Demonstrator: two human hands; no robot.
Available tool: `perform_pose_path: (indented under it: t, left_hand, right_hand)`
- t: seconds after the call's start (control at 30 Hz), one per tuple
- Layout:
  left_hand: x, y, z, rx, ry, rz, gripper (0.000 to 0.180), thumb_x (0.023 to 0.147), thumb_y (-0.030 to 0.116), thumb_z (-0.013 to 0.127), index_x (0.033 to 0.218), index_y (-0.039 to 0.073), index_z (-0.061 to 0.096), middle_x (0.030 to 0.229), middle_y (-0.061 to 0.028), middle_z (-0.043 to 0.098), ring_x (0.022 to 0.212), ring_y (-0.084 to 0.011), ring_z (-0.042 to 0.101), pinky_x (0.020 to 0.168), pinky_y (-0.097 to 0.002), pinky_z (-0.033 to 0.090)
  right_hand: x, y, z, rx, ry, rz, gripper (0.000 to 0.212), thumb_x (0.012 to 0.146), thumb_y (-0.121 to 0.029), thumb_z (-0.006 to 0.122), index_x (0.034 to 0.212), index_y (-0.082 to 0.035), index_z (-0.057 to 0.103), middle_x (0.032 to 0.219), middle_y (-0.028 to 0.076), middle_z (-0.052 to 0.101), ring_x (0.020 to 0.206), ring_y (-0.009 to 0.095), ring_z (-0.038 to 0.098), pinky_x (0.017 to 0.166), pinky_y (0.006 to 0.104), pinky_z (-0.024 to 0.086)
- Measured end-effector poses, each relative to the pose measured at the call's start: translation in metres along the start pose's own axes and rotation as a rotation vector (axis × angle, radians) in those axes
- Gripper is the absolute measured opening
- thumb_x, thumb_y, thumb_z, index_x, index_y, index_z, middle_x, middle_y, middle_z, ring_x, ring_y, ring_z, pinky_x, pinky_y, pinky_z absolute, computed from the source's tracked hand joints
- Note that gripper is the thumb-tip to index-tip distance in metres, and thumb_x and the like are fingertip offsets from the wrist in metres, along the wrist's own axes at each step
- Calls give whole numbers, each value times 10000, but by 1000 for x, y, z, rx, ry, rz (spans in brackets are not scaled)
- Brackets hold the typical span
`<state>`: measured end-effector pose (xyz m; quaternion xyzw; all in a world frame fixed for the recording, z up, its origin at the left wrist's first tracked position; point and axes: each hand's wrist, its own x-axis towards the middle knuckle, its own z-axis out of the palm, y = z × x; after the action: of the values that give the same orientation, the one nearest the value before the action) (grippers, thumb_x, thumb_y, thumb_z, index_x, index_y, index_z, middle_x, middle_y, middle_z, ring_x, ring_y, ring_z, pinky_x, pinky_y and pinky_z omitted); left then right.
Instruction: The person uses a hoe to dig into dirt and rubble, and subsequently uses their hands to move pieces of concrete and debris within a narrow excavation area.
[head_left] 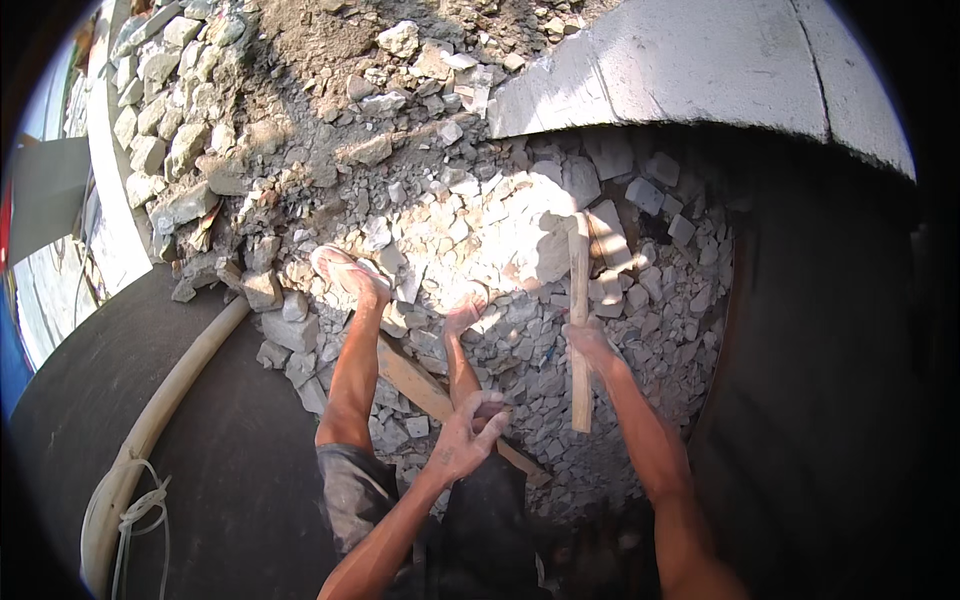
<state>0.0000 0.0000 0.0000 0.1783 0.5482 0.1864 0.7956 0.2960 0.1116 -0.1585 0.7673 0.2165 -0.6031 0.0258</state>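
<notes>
My right hand (pixel 592 345) is wrapped round the pale wooden handle of a hammer (pixel 580 285), which stands out lengthwise over the rubble. The far end, where the head is, blends into bright, dusty stones and is hard to make out. My left hand (pixel 468 438) hovers above my lap with the fingers curled toward the thumb. Something tiny may be at the fingertips, but I cannot make it out. Below lie broken grey stones (pixel 535 375), with larger chunks (pixel 550 250) around the hammer's far end. A wooden plank (pixel 410 380) slants under my legs.
Between my sandalled feet (pixel 350 272) and beyond lies more rubble. A concrete slab (pixel 700 70) overhangs at the far right. Stacked stones (pixel 165 130) stand at far left. A curved wooden pole (pixel 165 400) with cord tied round it lies over dark sheeting (pixel 240 440).
</notes>
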Motion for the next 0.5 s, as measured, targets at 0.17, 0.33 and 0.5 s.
perform_pose_path:
  t: [0.17,0.33,0.5]
  left_hand:
    - [-65,28,66,-400,-221,-395,725,1005,328,628,1532,40,223,1366,-201,525,1238,-297,573,1036,-448,485]
    - [-101,71,37,-711,-128,-318,630,1002,153,609,1453,64,179,1220,-193,566,1076,-307,669,921,-458,595]
    - [-107,105,-48,-588,190,-167,406,939,47,591,1256,38,336,1037,-165,606,821,-255,718,723,-384,627]
  right_hand:
    - [-148,-24,49,220,-67,197,168,920,-122,683,936,-45,534,672,22,549,498,133,559,423,307,486]
    - [-182,-106,139,292,-155,114,177,915,-113,676,986,-80,517,708,22,530,501,117,512,434,289,460]
    - [-200,-202,235,278,-183,-151,189,921,-94,634,1060,-57,512,734,30,541,506,125,514,434,286,453]
